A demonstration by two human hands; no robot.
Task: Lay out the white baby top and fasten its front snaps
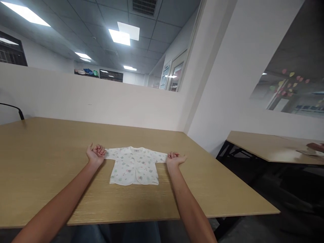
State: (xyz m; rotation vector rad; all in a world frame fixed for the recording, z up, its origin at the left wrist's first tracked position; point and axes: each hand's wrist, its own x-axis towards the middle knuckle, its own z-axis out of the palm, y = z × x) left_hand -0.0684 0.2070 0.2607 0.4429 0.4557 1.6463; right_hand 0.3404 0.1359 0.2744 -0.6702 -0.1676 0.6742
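Observation:
A small white baby jacket (136, 165) with a scattered print of little coloured figures lies flat on the wooden table, its collar toward the wall and both sleeves stretched sideways. At the cuff of the left sleeve is my left hand (96, 154), palm turned up, fingers loosely curled and thumb apart. My right hand (175, 159) rests in a mirrored pose at the other cuff, its thumb pointing outward. The little-finger edges of both hands appear to touch the cuffs. I see no cloth in either palm.
The wooden table (50, 175) runs back to a low white wall (113, 104). A black cable (20, 113) reaches the table's far left corner. At right, beyond a gap, stands another table (263, 145), with another person's hand (316, 146) at its edge.

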